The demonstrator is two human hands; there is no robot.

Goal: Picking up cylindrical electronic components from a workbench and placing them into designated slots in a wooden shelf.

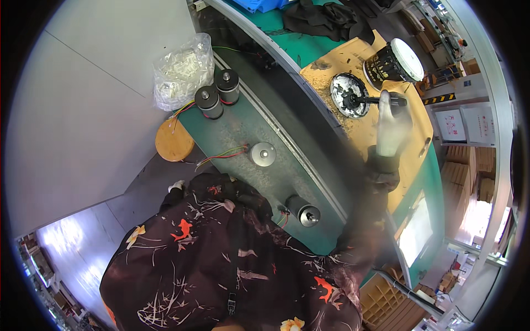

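My right hand (391, 124), in a white glove and smeared by motion, grips a black-handled brush (365, 100). The brush's dark head rests in a round black dish (337, 88) coated with white and black paste. Beside the dish, a black bucket (382, 67) with a white lid lies tilted on the tan board. At the left by the dark patterned sleeve, my left hand (176, 186) shows only as a small bit of white glove; its fingers cannot be made out. Nearest to it is a silver-topped motor (263, 154) with coloured wires.
Two dark motors (208, 103) stand at the bench's far end, beside a clear plastic bag (185, 71) of small pale parts. Another motor (303, 211) lies near my body. A wooden stool (174, 142) stands left. Dark cloth (326, 21) lies at the back. A metal rail (279, 138) edges the bench.
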